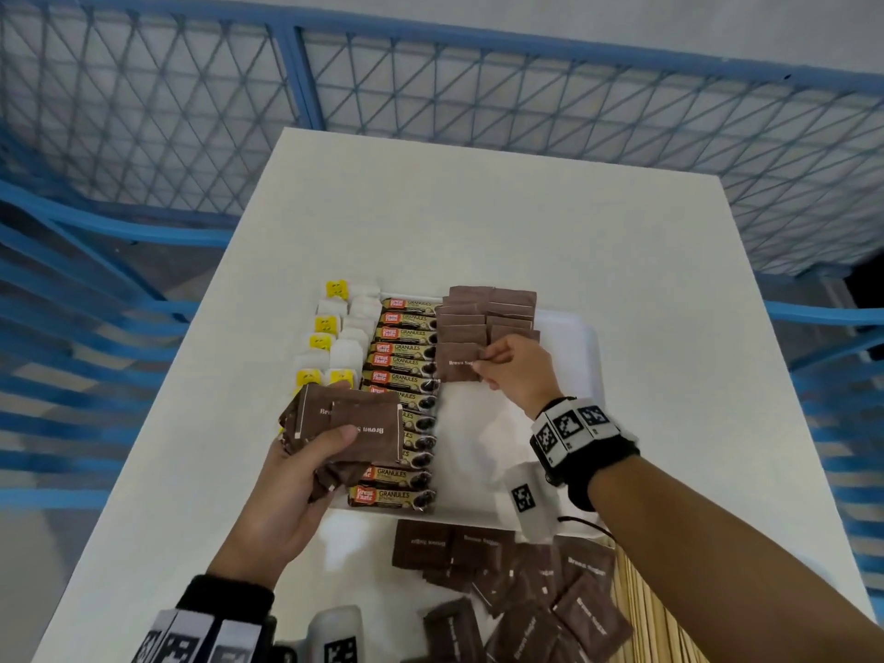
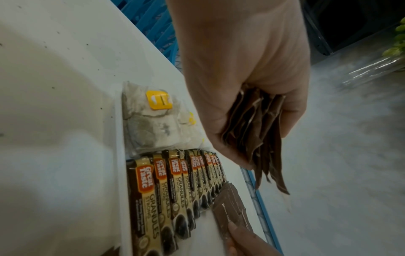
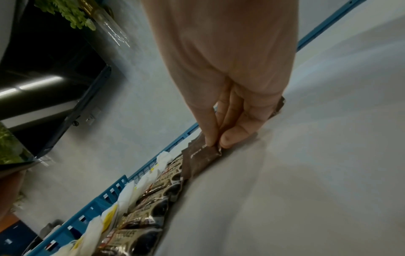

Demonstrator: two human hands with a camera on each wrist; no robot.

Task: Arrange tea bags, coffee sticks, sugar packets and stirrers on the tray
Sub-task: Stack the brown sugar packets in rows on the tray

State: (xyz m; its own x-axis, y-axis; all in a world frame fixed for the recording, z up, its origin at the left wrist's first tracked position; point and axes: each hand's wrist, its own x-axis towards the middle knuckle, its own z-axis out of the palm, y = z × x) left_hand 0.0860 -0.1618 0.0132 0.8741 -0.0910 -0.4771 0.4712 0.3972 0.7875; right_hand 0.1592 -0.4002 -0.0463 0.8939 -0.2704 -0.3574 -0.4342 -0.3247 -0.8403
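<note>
Right hand (image 1: 519,370) is pinching one brown sugar packet (image 1: 460,362) by its edge at frame centre, thumb and fingers closed on it, the packet lying on the white tray (image 1: 571,327). Left hand (image 1: 292,476) is gripping a fanned stack of sugar packets (image 1: 356,425) at lower left of centre; count unclear. Lying on the tray: a column of about twelve coffee sticks (image 1: 406,349), partly hidden; tea bags (image 1: 335,334) left of them, at least five yellow tags showing; roughly nine sugar packets laid in two columns (image 1: 488,313). Loose sugar packets (image 1: 526,586) and wooden stirrers (image 1: 641,610) are sitting at lower right. White table (image 1: 478,208); blue mesh fencing (image 1: 191,102) is running behind it.
</note>
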